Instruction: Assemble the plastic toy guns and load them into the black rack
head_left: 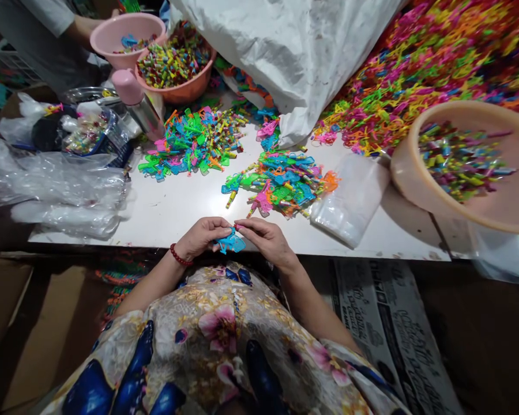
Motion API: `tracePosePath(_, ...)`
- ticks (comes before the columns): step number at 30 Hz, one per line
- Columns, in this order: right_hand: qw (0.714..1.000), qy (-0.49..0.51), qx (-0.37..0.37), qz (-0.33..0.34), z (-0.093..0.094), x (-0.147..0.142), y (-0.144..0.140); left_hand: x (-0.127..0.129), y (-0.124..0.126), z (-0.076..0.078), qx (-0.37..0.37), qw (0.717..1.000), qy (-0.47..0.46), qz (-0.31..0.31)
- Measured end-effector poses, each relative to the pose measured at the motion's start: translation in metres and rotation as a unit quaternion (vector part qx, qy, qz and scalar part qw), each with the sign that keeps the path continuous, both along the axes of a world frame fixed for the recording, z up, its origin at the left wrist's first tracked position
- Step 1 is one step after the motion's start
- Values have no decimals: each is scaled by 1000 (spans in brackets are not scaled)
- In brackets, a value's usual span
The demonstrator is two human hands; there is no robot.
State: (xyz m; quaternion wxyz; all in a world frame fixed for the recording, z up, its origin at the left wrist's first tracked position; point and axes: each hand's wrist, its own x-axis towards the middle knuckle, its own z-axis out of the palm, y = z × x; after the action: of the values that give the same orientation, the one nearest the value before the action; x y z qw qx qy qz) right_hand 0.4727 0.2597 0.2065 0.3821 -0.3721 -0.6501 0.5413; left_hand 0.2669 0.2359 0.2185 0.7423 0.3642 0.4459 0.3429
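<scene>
Clear bags (69, 187): several, heaped at the left edge, partly on the white table (177, 207).
Basket (121, 138): 1, blue, just behind the bags, holding wrapped pieces.
Co-worker's arm (85, 30): 1, upper left, reaching to the pink bowl (130, 26), which holds a few pieces.
Flask (142, 109): 1, pink cap, in front of that bowl.
Orange bowl (177, 92): 1, upper left of centre, heaped with small multicoloured pieces.
First pile (190, 144): mixed bright toys, left of centre.
Left hand (203, 235): pinching 1 blue toy (232, 244), lower centre, at the table's near edge; red bead bracelet on the wrist.
Right hand (266, 237): thumb and forefinger pinched on a red bit (237, 226) at the toy's upper end; detail too small to tell.
Second pile (285, 181): similar toys, centre, beyond the hands.
White sack (285, 52): 1, upper centre.
Packet (352, 199): clear film, right of the second pile.
Heap (415, 69): large, multicoloured, upper right.
Tan bowl (410, 178): 1, right edge, part-filled with pieces.
</scene>
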Motion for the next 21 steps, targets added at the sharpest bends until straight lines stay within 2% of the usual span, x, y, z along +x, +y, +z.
tracePosePath(3,1000,-12,8,4,1,1,0,-1,2,0,-12,1000,-1,0)
tracePosePath(11,996,-38,84,21,4,-2,-6,-5,7,-2,-49,998,-8,-28)
tracePosePath(17,994,-54,85,29,3,-2,-7,-3,9,-8,-67,998,-9,-2)
tracePosePath(21,994,-51,88,39,5,-4,-10,-5,10,-10,-66,998,-9,-18)
